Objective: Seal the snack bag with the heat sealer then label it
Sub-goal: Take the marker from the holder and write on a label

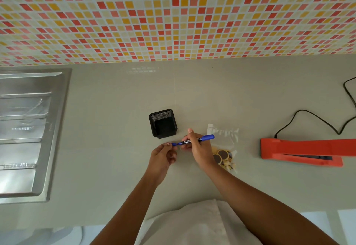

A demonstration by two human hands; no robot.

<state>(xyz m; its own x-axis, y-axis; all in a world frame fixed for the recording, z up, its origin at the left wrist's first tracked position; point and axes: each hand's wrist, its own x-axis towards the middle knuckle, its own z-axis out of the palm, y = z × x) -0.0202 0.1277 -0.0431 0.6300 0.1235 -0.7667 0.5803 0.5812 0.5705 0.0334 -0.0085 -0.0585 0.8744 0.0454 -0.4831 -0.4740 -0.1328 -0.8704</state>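
Observation:
A clear snack bag (224, 144) with round biscuits in its lower part lies flat on the grey counter, right of my hands. My right hand (196, 148) grips a blue marker (194, 140) by its black barrel, held above the counter just left of the bag. My left hand (163, 155) pinches the small blue cap at the marker's left tip. The orange heat sealer (300, 151) lies shut on the counter at the right, apart from the bag.
A black mesh pen holder (163, 123) stands just behind my hands. The sealer's black cord (316, 117) loops across the counter at the right. A steel sink with drainboard (28, 133) fills the left side. A tiled wall rises behind the counter.

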